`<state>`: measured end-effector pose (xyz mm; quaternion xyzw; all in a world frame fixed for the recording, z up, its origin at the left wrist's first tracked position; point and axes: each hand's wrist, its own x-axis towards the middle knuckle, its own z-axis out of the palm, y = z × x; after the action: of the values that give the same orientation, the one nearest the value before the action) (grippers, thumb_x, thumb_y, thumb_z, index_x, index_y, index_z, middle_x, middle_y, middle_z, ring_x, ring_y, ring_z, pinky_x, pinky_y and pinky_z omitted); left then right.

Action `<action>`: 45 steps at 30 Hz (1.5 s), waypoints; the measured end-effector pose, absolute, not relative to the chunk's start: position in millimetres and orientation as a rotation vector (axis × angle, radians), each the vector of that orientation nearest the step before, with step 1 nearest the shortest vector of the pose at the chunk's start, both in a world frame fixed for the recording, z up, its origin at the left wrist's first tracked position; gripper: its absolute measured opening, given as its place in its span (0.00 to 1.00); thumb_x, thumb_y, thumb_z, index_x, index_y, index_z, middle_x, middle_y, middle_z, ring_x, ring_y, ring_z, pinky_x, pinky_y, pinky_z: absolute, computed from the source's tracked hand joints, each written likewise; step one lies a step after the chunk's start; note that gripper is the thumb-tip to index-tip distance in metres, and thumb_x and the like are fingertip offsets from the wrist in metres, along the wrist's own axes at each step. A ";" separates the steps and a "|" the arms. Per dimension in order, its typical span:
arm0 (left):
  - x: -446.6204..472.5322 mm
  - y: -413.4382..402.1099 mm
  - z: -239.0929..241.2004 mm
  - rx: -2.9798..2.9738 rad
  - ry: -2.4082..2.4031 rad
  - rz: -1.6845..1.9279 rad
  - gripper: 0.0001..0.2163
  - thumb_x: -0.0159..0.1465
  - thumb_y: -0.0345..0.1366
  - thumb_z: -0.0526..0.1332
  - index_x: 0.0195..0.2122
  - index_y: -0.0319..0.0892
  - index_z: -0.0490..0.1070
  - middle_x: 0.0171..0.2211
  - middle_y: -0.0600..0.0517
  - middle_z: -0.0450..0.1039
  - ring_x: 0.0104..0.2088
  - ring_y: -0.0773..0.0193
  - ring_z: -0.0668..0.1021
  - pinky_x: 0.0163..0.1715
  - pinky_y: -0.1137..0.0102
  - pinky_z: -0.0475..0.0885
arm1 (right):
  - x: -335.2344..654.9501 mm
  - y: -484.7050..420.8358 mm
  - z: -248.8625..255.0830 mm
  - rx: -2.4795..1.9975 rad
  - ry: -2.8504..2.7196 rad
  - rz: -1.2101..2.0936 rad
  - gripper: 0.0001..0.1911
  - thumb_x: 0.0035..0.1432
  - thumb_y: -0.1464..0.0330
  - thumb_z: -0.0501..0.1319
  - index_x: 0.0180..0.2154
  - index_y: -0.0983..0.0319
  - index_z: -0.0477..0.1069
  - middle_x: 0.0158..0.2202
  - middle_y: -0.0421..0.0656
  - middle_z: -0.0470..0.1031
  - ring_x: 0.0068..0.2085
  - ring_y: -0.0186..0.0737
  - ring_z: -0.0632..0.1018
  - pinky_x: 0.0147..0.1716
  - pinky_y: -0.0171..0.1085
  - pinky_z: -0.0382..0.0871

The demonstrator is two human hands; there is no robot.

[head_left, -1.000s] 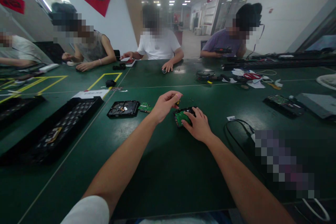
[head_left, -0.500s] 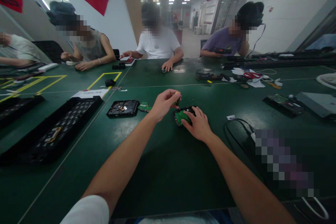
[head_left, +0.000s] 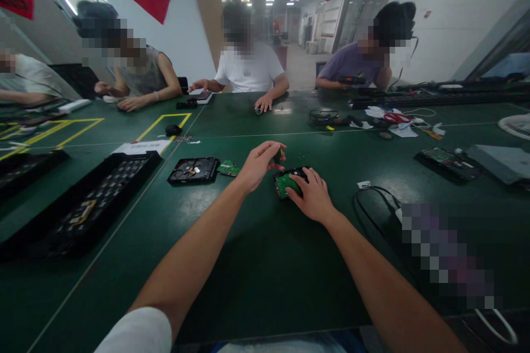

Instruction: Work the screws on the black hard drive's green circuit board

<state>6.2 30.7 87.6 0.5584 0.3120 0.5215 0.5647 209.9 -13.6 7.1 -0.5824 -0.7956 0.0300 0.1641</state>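
Note:
My left hand (head_left: 260,165) pinches a short, dark and yellow tool (head_left: 279,154), which looks like a small screwdriver, mostly hidden by the fingers. It stands over the far left edge of a hard drive (head_left: 285,183) whose green circuit board faces up. My right hand (head_left: 312,193) grips that drive from the right, thumb on the board and fingers along the far edge. Left of my hands lies another hard drive (head_left: 192,170), and beside it a loose green circuit board (head_left: 228,168).
Black trays (head_left: 83,204) lie at the left. At right are a drive with a board (head_left: 447,164), a grey box (head_left: 499,162) and a black cable (head_left: 375,187). Co-workers sit across the green table (head_left: 265,287); one person's hand (head_left: 264,102) rests on a small round object.
My left fingers have shifted slightly around the tool, which now leans more to the right with its yellow part showing. My right hand and the hard drive stay in place.

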 end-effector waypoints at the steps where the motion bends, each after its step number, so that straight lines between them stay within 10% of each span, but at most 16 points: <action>1: 6.3 31.0 87.6 1.304 0.749 1.240 0.18 0.65 0.51 0.66 0.42 0.40 0.75 0.38 0.48 0.73 0.40 0.63 0.78 0.33 0.70 0.79 | 210.0 -13.5 6.8 -1.659 -2.265 0.082 0.30 0.72 0.47 0.51 0.67 0.52 0.66 0.72 0.54 0.57 0.73 0.62 0.55 0.66 0.61 0.53; 45: 5.6 29.8 88.7 1.357 0.873 1.282 0.20 0.60 0.51 0.72 0.37 0.40 0.71 0.34 0.52 0.70 0.33 0.67 0.74 0.32 0.70 0.80 | 210.7 -12.8 6.0 -1.661 -2.260 0.092 0.30 0.72 0.47 0.51 0.66 0.51 0.66 0.73 0.53 0.56 0.73 0.61 0.54 0.66 0.61 0.53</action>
<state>5.6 29.8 88.7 0.5646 0.3634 0.5334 0.5144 210.7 -12.8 6.0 -0.5836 -0.7941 0.0324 0.1666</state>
